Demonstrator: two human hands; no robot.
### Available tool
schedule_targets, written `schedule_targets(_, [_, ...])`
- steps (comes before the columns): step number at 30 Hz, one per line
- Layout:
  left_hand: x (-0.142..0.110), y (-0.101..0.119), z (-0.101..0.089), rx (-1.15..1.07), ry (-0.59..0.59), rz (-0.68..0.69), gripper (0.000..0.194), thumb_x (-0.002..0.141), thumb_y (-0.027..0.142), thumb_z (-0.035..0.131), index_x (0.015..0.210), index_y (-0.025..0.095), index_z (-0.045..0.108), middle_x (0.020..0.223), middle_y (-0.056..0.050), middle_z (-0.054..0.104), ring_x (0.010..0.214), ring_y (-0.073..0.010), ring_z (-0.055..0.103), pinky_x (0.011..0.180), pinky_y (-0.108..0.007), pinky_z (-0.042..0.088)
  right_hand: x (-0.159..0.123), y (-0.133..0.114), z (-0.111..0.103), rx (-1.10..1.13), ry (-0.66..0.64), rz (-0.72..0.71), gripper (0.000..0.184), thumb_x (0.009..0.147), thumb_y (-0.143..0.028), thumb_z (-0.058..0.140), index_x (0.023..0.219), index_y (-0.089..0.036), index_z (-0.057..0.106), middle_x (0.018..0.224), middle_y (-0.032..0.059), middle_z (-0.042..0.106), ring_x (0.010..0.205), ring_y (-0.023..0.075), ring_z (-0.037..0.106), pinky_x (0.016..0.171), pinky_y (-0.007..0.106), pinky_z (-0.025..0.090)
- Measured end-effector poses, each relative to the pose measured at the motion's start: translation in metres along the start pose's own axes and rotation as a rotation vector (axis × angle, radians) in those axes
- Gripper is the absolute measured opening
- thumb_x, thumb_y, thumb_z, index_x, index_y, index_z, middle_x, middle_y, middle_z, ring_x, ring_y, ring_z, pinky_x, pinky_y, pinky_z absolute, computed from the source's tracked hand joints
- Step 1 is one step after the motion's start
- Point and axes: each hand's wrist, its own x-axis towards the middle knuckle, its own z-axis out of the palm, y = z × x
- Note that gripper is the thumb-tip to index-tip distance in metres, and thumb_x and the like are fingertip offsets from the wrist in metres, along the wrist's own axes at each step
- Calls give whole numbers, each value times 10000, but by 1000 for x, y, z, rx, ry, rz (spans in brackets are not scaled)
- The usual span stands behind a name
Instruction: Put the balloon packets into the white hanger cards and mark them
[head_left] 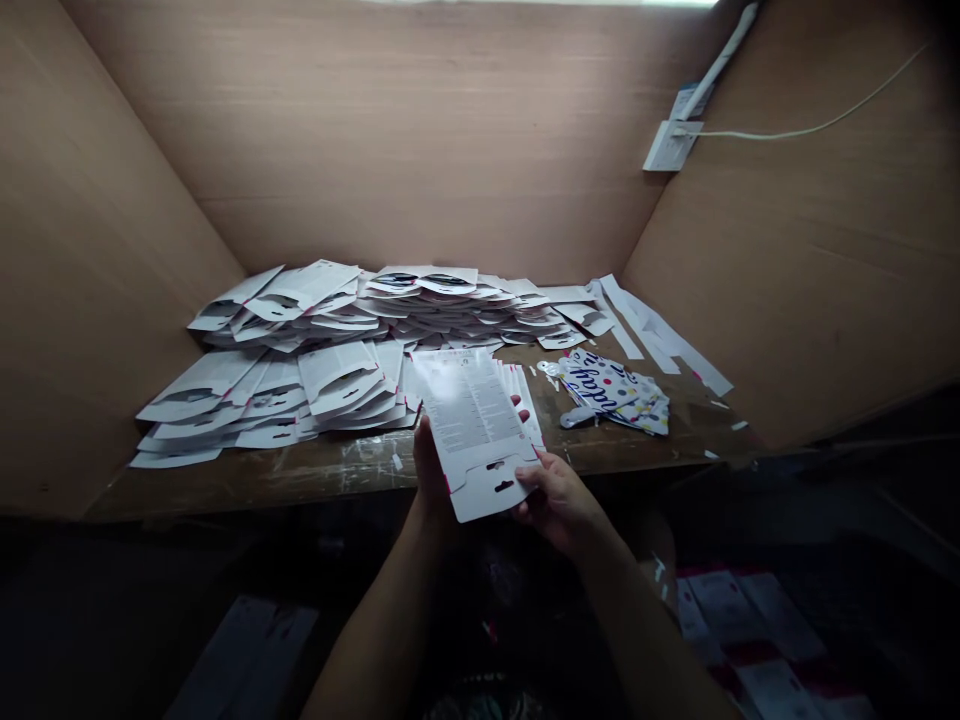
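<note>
A flat white card packet [480, 410], printed with lines of small text, is held tilted in front of me at the table's near edge. Two hang holes show at its lower end. My left hand [430, 465] is closed around its left side, with fingertips visible past the right edge. At the lower right corner, my right hand [562, 497] pinches the flap between thumb and fingers. Behind the held packet, more white cards with pink edges [517, 385] are partly hidden; I cannot tell whether they are also held.
Several similar packets lie in a heap [450, 310] at the back and a nearer pile [277, 390] on the left. Polka-dot printed pieces [619, 395] and white strips [652, 325] lie right. Wooden panels [412, 140] enclose the table; a socket [673, 146] hangs back right.
</note>
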Motion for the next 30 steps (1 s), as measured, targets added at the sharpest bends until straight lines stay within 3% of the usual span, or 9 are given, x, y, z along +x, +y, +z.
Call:
schedule_targets(3, [5,-7,6,-21,-51,-13,1104,709,898,627,1497,130,538,1487,-251,603,1459,-526,458,1127,-691,434,-4,4,2,24,41,-87,380,677,-285,857,1003,-154,709,737,2,673,558,117,549,424,195,426])
schedule_targets(10, [11,-14,17,-57,-35,63,1006,808,836,590,1519,127,532,1556,-212,559,1537,-462,380,1211,-626,379,-7,11,5,-67,155,-266,436,823,-465,806,1104,-150,696,652,-35,590,500,99,464,416,203,405])
schedule_targets(13, [10,-15,13,-68,-29,17,1058,779,876,573,1519,121,530,1524,-228,585,1505,-489,418,1181,-665,396,-8,11,4,-65,91,-280,462,789,-426,817,1144,-160,688,670,-41,591,480,97,443,385,207,384])
schedule_targets(17, [8,-16,7,-77,-57,-60,1156,702,930,587,1513,109,529,1437,-245,646,1434,-525,490,1124,-688,446,-5,13,2,-97,169,-306,434,875,-500,769,1141,-164,704,609,-48,558,467,95,428,410,206,377])
schedule_targets(22, [11,-20,10,-86,6,-54,1039,746,856,621,1478,121,563,1373,-231,693,1348,-519,579,1072,-661,506,0,28,-1,-239,256,-327,552,894,-706,700,974,-160,719,546,-27,547,424,114,424,387,234,339])
schedule_targets(24, [14,-21,8,-86,62,-20,967,779,783,655,1465,107,573,1329,-228,718,1290,-500,630,1056,-628,531,4,28,-8,-298,234,-306,623,903,-781,626,895,-163,705,548,-7,563,432,135,458,398,252,365])
schedule_targets(27, [19,-16,4,-98,141,36,927,816,729,671,1469,80,562,1259,-230,747,1173,-451,710,1015,-579,570,21,-4,-37,-517,237,-376,680,943,-815,503,860,-167,694,662,52,659,562,181,587,532,287,477])
schedule_targets(28, [20,-13,2,-105,160,49,938,821,733,668,1481,77,549,1247,-231,750,1138,-434,727,1001,-569,579,30,-25,-51,-652,320,-433,665,958,-795,488,874,-169,696,729,73,695,636,195,628,608,297,507])
schedule_targets(30, [22,-8,1,-120,180,63,972,819,746,668,1507,77,518,1246,-231,749,1103,-410,743,987,-557,589,50,-74,-82,-984,642,-535,566,981,-696,527,918,-161,701,877,121,744,800,215,671,761,310,519])
